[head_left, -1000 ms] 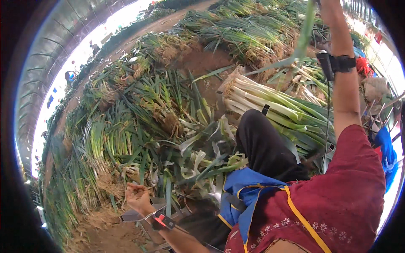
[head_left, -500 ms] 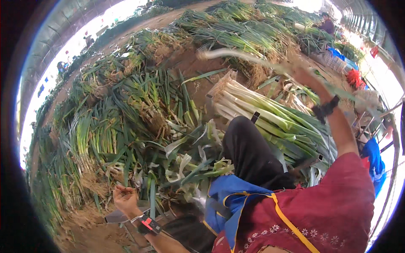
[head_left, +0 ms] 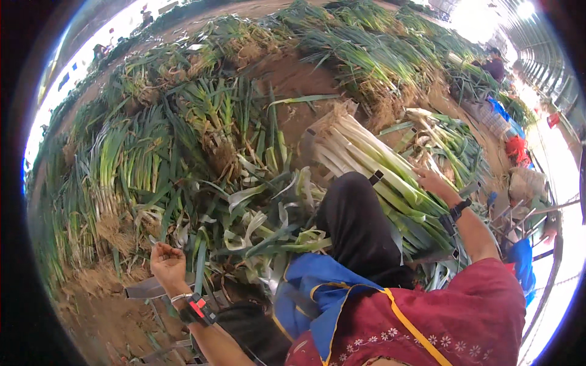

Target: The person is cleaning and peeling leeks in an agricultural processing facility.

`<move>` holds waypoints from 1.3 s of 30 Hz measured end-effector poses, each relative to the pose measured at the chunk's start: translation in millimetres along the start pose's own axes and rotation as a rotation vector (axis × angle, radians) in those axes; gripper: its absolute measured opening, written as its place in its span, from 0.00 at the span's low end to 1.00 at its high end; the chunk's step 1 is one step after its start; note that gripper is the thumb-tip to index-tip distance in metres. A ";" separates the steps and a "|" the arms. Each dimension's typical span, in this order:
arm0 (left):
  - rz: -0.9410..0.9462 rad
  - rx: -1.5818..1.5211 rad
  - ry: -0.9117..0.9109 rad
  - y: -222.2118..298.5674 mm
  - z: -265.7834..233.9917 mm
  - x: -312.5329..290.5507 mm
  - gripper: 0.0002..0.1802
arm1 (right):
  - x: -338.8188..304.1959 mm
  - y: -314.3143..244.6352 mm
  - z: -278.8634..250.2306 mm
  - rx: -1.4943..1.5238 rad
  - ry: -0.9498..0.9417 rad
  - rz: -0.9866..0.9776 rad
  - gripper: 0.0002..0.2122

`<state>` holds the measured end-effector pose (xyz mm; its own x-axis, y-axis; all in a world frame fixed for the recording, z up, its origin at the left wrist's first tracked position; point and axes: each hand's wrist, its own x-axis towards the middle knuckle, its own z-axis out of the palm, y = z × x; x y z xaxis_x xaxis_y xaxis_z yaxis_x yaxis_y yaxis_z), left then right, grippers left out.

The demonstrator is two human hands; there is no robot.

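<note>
A stack of cleaned leeks [head_left: 372, 152], white at the root end and green toward me, lies beside my right knee. My right hand [head_left: 434, 185] is at the stack's right edge, its fingers curled over a leek stalk there. Low on the left, my left hand [head_left: 168, 266] is closed in a pinch, palm partly up. A small pale tip shows by its fingers, too small to name. Close to that hand lie untrimmed leeks [head_left: 131, 165] with brown roots. Stripped leaves [head_left: 262, 226] are heaped between my left hand and my knee.
More rows of leeks [head_left: 366, 49] cover the soil farther off. A smaller leek pile [head_left: 448, 143] lies right of the stack. Blue cloth [head_left: 520, 262] and a metal frame [head_left: 552, 244] stand at the right. Another person [head_left: 493, 64] is at the far right.
My right hand has come down from above the stack, where it swung a long blurred leek, onto the stack's right edge. My left hand remains closed at the lower left.
</note>
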<state>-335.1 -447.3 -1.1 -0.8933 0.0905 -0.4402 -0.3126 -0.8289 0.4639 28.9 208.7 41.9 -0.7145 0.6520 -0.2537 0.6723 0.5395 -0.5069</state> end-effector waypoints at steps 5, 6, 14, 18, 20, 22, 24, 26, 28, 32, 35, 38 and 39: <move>-0.011 -0.024 0.025 -6.2 15.2 -8.1 0.08 | 4.1 13.2 -1.6 0.031 -0.146 0.046 0.23; -0.012 -0.020 0.015 -8.1 17.4 -7.8 0.07 | 9.1 30.1 -0.1 -0.058 -0.062 -0.085 0.23; -0.005 0.013 0.010 4.7 14.1 -16.7 0.05 | 26.6 -12.2 5.9 -0.493 -0.222 -0.148 0.22; -0.031 0.005 -0.005 2.5 24.2 -22.0 0.05 | 39.7 -64.6 -35.1 -0.657 -0.234 -0.294 0.23; -0.061 -0.018 -0.080 0.4 28.9 -21.8 0.05 | 49.5 -100.2 -67.2 -0.427 -0.315 -0.388 0.23; -0.036 -0.009 -0.031 8.7 31.4 -29.8 0.05 | 45.5 -182.3 -75.5 -0.275 -0.324 -0.454 0.23; -0.012 0.002 -0.021 12.1 31.2 -32.9 0.06 | 21.8 -276.2 -80.7 -0.001 -0.368 -0.585 0.23; -0.002 -0.025 0.000 14.5 31.8 -38.2 0.06 | 12.5 -350.6 -82.8 -0.031 -0.368 -0.829 0.22; -0.012 -0.039 -0.001 15.6 36.1 -37.8 0.07 | 8.7 -414.6 -93.2 -0.160 -0.280 -1.003 0.18; -0.041 -0.058 -0.032 16.6 38.9 -35.7 0.07 | -16.6 -551.6 -31.5 -0.256 0.003 -1.127 0.18; -0.049 -0.065 -0.056 13.2 38.3 -34.3 0.07 | 86.4 -606.7 33.8 0.381 -0.412 -1.437 0.20; 0.018 -0.015 -0.013 13.2 34.7 -35.7 0.09 | 158.5 -616.2 185.6 0.238 -0.428 -1.249 0.19; 0.036 0.001 0.011 12.3 38.0 -38.6 0.10 | 182.4 -606.5 243.3 0.157 -0.440 -1.152 0.19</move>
<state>-316.7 -440.0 50.8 -0.9003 0.0547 -0.4319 -0.2808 -0.8311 0.4800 -556.3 -129.2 102.6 -0.8974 -0.4091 0.1654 -0.3982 0.5893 -0.7030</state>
